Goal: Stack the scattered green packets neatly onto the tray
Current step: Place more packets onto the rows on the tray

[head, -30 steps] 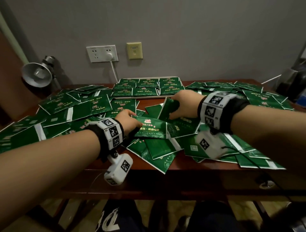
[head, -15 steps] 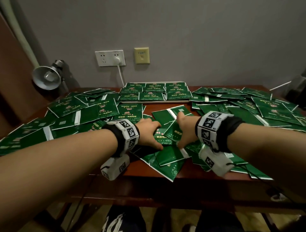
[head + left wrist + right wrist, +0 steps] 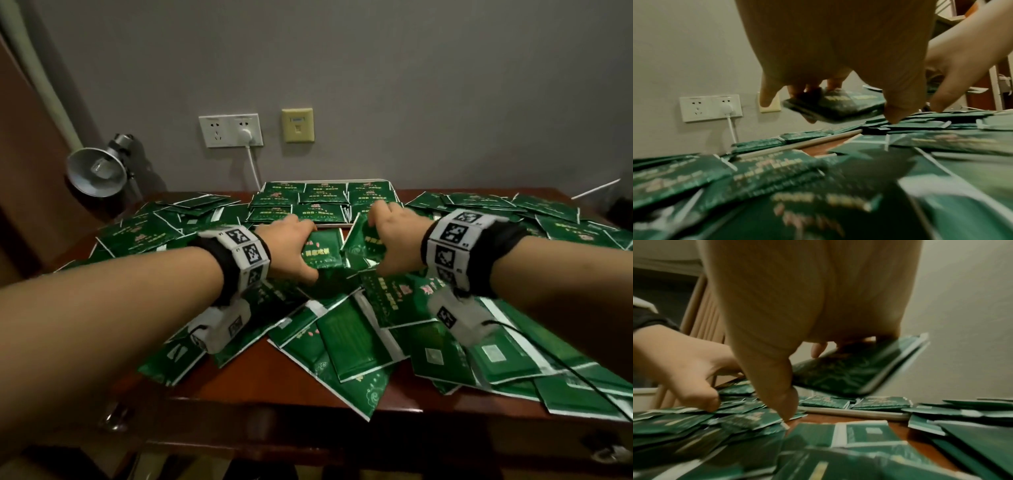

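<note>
Green packets [image 3: 356,339] lie scattered in overlapping heaps over the brown table [image 3: 260,387]. At the back stands a white-rimmed tray [image 3: 330,225] with packets [image 3: 318,197] laid flat in rows. My left hand [image 3: 308,251] grips a green packet [image 3: 322,251] lifted just in front of the tray; the left wrist view shows this packet [image 3: 840,104] between fingers and thumb. Close to its right, my right hand [image 3: 375,240] holds a small tilted bundle of packets [image 3: 361,240], seen as packets [image 3: 855,371] above the tray's rim [image 3: 859,413].
A metal clamp lamp [image 3: 96,168] sits at the back left corner. A wall socket [image 3: 231,130] with a white plug and cable hangs behind the tray. Loose packets overhang the table's front edge [image 3: 342,397]. Packet heaps cover both sides.
Both hands have risen off the near pile with packets in them and moved away from me toward the tray. They now sit close together in front of it.
</note>
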A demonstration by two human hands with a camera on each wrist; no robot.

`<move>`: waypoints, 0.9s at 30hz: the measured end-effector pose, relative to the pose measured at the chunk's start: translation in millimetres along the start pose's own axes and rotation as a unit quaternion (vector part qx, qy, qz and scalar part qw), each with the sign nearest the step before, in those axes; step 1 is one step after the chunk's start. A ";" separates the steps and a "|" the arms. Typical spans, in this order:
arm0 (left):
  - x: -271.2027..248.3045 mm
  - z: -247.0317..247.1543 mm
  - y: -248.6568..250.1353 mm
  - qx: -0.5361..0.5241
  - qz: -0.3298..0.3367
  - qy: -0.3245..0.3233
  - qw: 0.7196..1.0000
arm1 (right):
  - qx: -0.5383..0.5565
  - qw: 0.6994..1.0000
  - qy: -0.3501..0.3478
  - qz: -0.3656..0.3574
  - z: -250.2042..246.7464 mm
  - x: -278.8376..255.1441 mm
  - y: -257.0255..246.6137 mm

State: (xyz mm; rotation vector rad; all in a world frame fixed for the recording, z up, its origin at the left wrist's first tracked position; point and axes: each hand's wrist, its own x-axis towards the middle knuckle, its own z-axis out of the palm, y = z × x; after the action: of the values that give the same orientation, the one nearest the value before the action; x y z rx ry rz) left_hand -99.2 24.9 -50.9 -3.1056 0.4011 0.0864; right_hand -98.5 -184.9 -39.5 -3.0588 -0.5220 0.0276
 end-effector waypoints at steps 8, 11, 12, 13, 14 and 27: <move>87.7 -57.0 -36.9 0.005 -0.019 0.039 0.999 | -0.024 0.999 0.005 0.035 -39.5 83.7 61.5; 134.5 -70.3 -48.3 -0.007 -0.022 0.046 0.999 | -0.023 0.998 0.001 0.051 -52.1 131.4 83.6; 152.2 -73.7 -51.7 -0.011 -0.022 0.049 0.999 | -0.017 0.998 -0.001 0.055 -55.2 147.9 89.3; 169.9 -75.7 -54.5 -0.014 -0.022 0.049 0.998 | -0.013 0.998 -0.004 0.057 -56.4 165.4 93.9; 188.0 -77.2 -56.7 -0.012 -0.022 0.047 0.999 | -0.016 0.998 -0.007 0.057 -57.0 182.3 97.4; 360.2 -26.6 -71.5 0.020 -0.012 -0.029 0.999 | -0.051 0.995 -0.087 0.016 -8.1 348.5 133.9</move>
State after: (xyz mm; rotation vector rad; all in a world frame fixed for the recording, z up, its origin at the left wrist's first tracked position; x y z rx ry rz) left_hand 268.3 2.3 -44.3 -3.0585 0.3579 0.1668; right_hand 274.8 -195.7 -40.7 -3.1839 -0.4965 0.2808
